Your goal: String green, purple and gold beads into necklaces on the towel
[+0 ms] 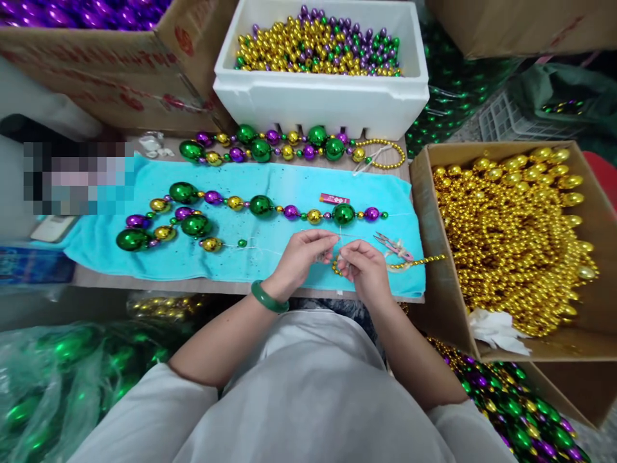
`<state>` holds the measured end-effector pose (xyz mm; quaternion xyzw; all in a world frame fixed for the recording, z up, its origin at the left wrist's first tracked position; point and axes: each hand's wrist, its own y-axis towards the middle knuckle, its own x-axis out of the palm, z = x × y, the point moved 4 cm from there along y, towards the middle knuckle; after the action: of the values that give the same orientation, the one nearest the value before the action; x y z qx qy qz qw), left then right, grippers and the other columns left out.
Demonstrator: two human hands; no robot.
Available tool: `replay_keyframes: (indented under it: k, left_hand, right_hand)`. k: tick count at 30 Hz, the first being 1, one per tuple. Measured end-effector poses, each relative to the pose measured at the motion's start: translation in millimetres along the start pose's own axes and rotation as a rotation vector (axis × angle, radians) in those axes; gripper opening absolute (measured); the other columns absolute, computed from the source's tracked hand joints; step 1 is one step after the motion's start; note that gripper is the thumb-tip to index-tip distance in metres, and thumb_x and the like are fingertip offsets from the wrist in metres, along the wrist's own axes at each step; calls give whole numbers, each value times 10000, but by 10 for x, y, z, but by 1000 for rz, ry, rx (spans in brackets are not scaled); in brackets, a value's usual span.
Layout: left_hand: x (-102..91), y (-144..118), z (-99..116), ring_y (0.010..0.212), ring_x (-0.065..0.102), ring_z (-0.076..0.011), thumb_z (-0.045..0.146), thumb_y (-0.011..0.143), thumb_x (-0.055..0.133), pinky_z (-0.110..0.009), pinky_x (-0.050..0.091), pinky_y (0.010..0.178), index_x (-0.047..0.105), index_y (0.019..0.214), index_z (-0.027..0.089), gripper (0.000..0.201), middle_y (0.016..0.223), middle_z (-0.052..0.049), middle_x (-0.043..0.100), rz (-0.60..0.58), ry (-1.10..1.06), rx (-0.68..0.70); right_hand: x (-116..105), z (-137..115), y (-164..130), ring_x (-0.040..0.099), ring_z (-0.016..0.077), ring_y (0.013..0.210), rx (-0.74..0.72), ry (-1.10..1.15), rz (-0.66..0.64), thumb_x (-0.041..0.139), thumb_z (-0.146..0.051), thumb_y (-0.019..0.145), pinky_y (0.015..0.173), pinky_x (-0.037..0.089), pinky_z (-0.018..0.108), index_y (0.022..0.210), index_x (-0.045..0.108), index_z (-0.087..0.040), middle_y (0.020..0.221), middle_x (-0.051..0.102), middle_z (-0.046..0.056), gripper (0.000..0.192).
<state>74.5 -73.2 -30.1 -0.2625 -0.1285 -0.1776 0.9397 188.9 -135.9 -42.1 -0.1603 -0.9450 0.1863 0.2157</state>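
Note:
My left hand [308, 251], with a green bangle [268, 297] at the wrist, is closed in a pinch on a thin clear string. Close beside it, my right hand [364, 265] also pinches the string, fingertips together. A gold bead chain [418, 262] passes by the right hand; whether the fingers grip it is hidden. A bead strand [261, 206] of large green, purple and gold beads lies in a bend on the turquoise towel [231, 180]. One loose green bead [242, 243] sits on the string left of my hands. Pink-handled pliers [396, 247] lie right of them.
Behind the towel lie finished-looking bead strands [261, 150] and a white foam box [321, 96] of mixed beads. A cardboard box [486, 350] of gold bead chains stands at the right. A small red packet [334, 199] lies on the towel. Green beads in plastic [72, 379] are lower left.

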Motion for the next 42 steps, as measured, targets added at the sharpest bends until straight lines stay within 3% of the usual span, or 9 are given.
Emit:
replay_keyframes:
  k: [6, 15, 17, 22, 27, 32, 36, 39, 42]
  left_hand:
    - [-103, -40, 21, 646, 597, -110, 348, 525, 881, -221, 451, 563, 738, 733, 133, 332, 683, -22, 665, 44, -79, -19]
    - [-91, -46, 16, 650, 571, -102, 336, 543, 867, -224, 422, 572, 724, 725, 135, 306, 704, -19, 650, -31, -91, -51]
    - [-98, -50, 29, 647, 563, -102, 347, 562, 854, -229, 413, 576, 717, 719, 142, 292, 699, -16, 645, -41, -67, -26]
    - [-128, -79, 120, 693, 543, -109, 372, 670, 793, -250, 407, 639, 738, 750, 166, 227, 760, -17, 676, -74, 169, 133]
    - [-77, -99, 163, 658, 514, -112, 373, 725, 745, -264, 390, 664, 742, 729, 176, 198, 697, -5, 662, -187, 317, 183]
    - [-41, -83, 138, 607, 499, -110, 384, 706, 752, -253, 357, 587, 738, 707, 175, 210, 681, -21, 671, -238, 314, 118]
    - [-60, -33, 100, 664, 560, -131, 373, 685, 777, -273, 407, 662, 757, 719, 179, 198, 705, -37, 699, -283, 254, 81]
    - [-97, 34, 34, 724, 595, -151, 366, 658, 799, -303, 435, 751, 769, 733, 181, 202, 750, -52, 722, -286, 206, 50]
    - [-135, 105, -58, 723, 597, -146, 370, 648, 803, -310, 431, 773, 762, 725, 178, 211, 753, -51, 722, -264, 170, 14]
  right_hand:
    - [83, 87, 35, 468, 75, 395, 35, -11, -20, 724, -343, 633, 366, 261, 185, 673, 595, -182, 510, 606, -25, 210]
    - [121, 94, 8, 452, 90, 418, -5, -141, -38, 708, -375, 653, 413, 329, 215, 662, 600, -196, 515, 594, -22, 210]
    - [102, 59, 12, 481, 104, 469, -77, -234, -49, 701, -391, 686, 461, 389, 240, 694, 623, -198, 585, 627, -3, 208]
    - [-36, -237, 36, 601, 159, 771, -453, -465, 40, 726, -350, 719, 681, 503, 307, 878, 718, -219, 1005, 673, 62, 206]
    - [-18, -446, 83, 602, 175, 825, -509, -536, -174, 750, -345, 746, 751, 505, 336, 814, 745, -250, 876, 663, 33, 117]
    - [31, -543, 74, 611, 200, 858, -607, -610, -197, 710, -312, 784, 820, 492, 385, 685, 693, -250, 818, 668, 22, 118]
    - [27, -599, 47, 604, 207, 899, -649, -667, -178, 656, -284, 822, 761, 487, 360, 725, 659, -231, 880, 668, 37, 110]
    - [-37, -632, 43, 590, 203, 879, -616, -615, -131, 633, -305, 840, 620, 462, 306, 746, 643, -219, 929, 646, 56, 128]
    - [-116, -624, 48, 567, 189, 838, -591, -548, -87, 636, -319, 840, 590, 457, 295, 756, 640, -214, 951, 625, 61, 134]
